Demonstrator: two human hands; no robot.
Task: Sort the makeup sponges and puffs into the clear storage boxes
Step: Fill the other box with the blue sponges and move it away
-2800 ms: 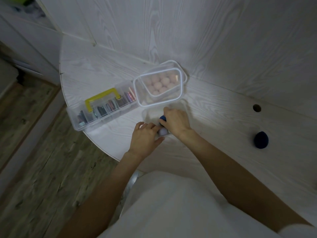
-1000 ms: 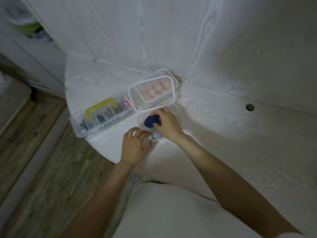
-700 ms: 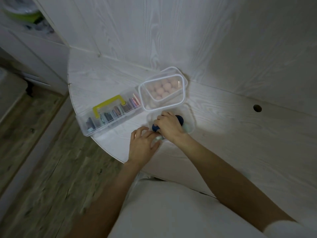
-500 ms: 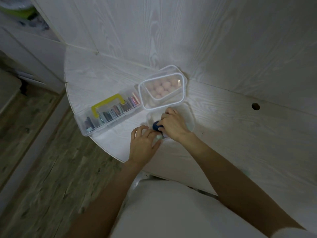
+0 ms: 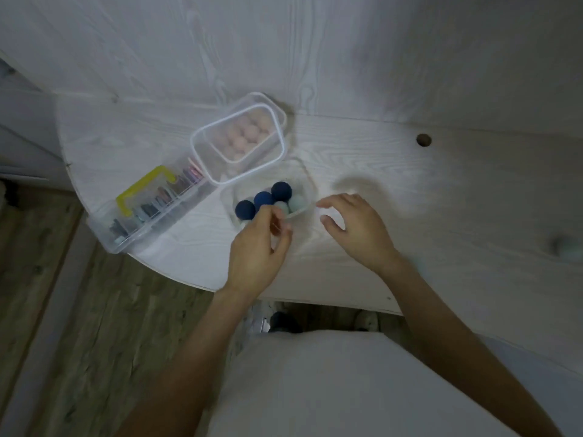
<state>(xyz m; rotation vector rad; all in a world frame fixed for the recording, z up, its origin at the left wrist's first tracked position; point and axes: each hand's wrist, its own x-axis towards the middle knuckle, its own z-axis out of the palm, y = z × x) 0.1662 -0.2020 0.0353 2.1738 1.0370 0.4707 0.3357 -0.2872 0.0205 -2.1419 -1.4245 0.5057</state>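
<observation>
Small clear box: I see it near the middle of the white table, just near-right of the bigger box, its walls hard to trace.
Dark blue sponges: three sit in the small clear box, in a row slanting from near-left to far-right.
Pale sponges: two light, greenish ones lie in the same box, touching the blue ones on their right.
Left hand: my fingers are curled at the box's near edge; whether they pinch anything I cannot tell.
Right hand: it hovers just right of the box, fingers loosely spread and bent, holding nothing.
Large clear box: far-left of the small one, full of pink puffs.
Long case: clear, with a yellow handle, at the table's left edge, touching the large clear box.
Blurred pale shape: on the table far right; I cannot tell what it is.
</observation>
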